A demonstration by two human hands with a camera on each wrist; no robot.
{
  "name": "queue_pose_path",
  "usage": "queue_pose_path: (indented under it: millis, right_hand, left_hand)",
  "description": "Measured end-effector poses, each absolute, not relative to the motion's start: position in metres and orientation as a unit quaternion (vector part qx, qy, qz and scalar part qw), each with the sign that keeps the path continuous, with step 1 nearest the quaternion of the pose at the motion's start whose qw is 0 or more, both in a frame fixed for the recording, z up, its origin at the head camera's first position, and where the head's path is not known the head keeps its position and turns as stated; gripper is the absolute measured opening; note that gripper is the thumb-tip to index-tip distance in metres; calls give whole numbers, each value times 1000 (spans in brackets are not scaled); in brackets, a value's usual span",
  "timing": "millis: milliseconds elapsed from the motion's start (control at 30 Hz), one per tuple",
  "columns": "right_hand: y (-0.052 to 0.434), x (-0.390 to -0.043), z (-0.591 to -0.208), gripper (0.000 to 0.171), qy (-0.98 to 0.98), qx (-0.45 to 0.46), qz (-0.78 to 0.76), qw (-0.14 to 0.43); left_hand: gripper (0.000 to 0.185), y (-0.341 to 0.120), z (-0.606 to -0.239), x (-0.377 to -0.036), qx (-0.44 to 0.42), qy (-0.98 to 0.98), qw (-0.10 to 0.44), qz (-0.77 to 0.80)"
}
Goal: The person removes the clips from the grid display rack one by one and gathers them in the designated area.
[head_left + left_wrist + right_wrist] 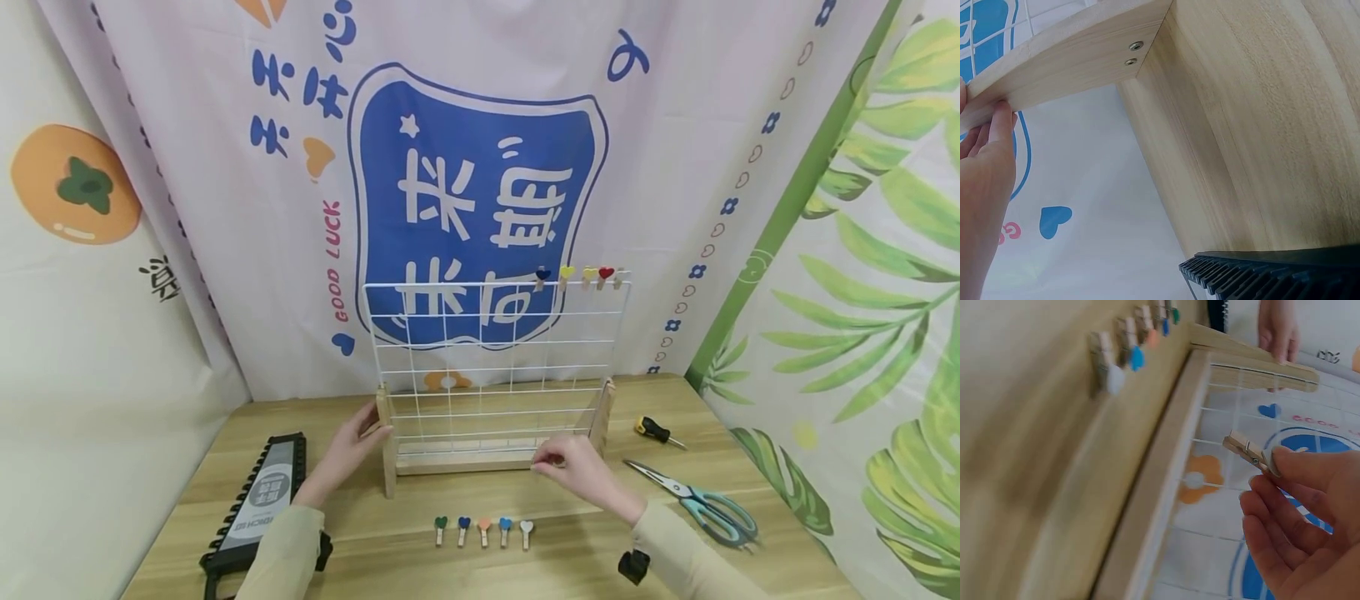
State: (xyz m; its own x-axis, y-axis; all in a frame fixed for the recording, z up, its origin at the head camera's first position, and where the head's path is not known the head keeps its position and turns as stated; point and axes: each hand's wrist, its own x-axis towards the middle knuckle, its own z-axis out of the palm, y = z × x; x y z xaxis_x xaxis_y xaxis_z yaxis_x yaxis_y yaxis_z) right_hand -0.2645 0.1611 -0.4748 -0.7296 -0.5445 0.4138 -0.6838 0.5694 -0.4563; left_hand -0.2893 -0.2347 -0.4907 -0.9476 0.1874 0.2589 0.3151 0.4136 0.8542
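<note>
A white wire grid (450,285) stands upright in a wooden frame. My left hand (345,454) grips the frame's left side post (388,462), with fingers and thumb on its edges. In front of the grid's lower right part, my right hand (581,471) pinches a small wooden clothespin (1244,449) between thumb and fingers. Its jaw end points away from the fingertips, while the thumb mostly covers a pale decoration. Several heart clothespins, including a red one (606,273), are along the grid's top right. More lie in a row before the frame, among them an orange one (484,532).
Right of the frame lie a yellow-and-black screwdriver (654,430) and scissors (697,500) with teal handles. A black-and-grey holder (266,492) with a toothed edge is at the left. Printed cloth (675,125) hangs behind the wooden table (420,575).
</note>
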Motion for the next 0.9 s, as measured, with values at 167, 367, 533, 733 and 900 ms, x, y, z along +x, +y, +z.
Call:
queue_pose_path:
  millis: [167, 367, 533, 733, 900]
  right_hand:
    - [166, -257, -502, 5, -883, 334, 323, 68]
    - [170, -248, -523, 3, -884, 318, 343, 20]
    - [173, -245, -533, 2, -882, 310, 355, -7]
    - [177, -244, -543, 7, -884, 305, 353, -30]
    - [178, -244, -548, 8, -885, 301, 353, -41]
  left_hand:
    - [63, -234, -490, -289, -147, -839, 61, -521]
    - [63, -235, -491, -290, -151, -839, 64, -519]
    - [63, -236, -492, -290, -154, -841, 65, -515]
    - [64, -235, -494, -290, -151, -841, 62, -515]
    - [63, -235, -492, -289, -154, -837, 63, -521]
